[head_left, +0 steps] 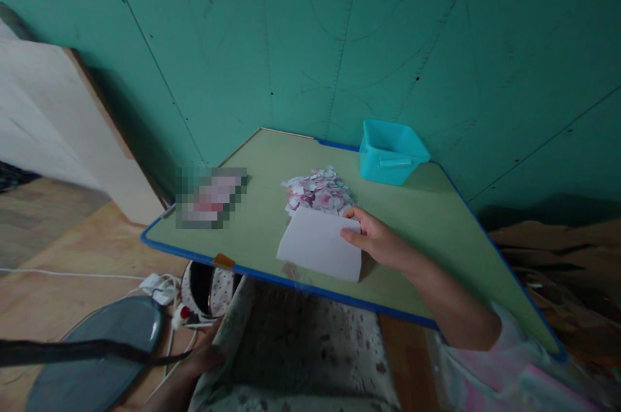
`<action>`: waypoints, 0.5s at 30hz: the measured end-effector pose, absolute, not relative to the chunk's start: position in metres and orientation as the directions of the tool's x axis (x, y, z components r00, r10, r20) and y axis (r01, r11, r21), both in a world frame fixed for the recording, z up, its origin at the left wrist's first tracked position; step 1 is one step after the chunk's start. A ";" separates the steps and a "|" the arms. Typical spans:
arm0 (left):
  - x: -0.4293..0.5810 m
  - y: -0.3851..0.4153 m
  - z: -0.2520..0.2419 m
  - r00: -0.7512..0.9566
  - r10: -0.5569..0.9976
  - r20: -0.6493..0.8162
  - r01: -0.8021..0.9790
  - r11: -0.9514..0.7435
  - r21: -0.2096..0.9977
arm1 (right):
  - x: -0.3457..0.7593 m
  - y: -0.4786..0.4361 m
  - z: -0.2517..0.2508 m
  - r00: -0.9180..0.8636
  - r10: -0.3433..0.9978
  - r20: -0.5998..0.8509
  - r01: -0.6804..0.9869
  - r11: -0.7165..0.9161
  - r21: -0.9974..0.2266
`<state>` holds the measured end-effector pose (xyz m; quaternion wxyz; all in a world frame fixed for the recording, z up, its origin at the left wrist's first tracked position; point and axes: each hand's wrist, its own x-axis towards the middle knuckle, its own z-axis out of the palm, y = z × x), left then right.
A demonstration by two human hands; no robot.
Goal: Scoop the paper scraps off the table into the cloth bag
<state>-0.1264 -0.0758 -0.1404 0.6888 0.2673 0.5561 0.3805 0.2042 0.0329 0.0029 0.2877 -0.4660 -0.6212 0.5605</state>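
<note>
White paper [317, 240] is pinched at its R edge by the R hand [366, 232] — thumb on top, fingers nearly closed — over the tabletop [257, 205], just nearside of the scrap pile [320, 191], & is best held level w/ light pressure; L hand's [207, 359] grip can't be told.

White paper [317, 247], scraps [323, 192] just behind
Plain and four-sided, near the front edge of the table [412, 224]; pink-and-white bits in a loose heap.

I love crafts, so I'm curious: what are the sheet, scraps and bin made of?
Sheet: seemingly paper or thin card, matte, from its flat white face. Scraps: probably paper, matte, being thin flakes. Bin: likely plastic, slightly shiny, given its smooth turquoise walls.
</note>
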 end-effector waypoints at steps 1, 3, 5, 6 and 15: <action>-0.123 -0.078 -0.142 -0.001 0.851 -0.526 -0.195 0.516 0.834 | 0.204 0.032 0.003 -0.406 0.900 -0.160 0.256 -0.056 -0.965; -0.116 -0.081 -0.143 -0.143 0.883 -0.446 -0.126 0.431 0.893 | 0.204 0.031 0.002 -0.414 0.898 -0.151 0.252 -0.046 -0.967; -0.113 -0.083 -0.142 -0.141 0.871 -0.470 -0.123 0.456 0.882 | 0.203 0.030 0.003 -0.427 0.891 -0.156 0.245 -0.052 -0.968; -0.112 -0.083 -0.141 -0.106 0.862 -0.496 -0.151 0.479 0.865 | 0.203 0.029 0.004 -0.435 0.886 -0.164 0.243 -0.060 -0.968; -0.104 -0.079 -0.131 -0.054 0.853 -0.520 -0.202 0.500 0.842 | 0.201 0.024 0.011 -0.467 0.863 -0.193 0.285 -0.060 -0.957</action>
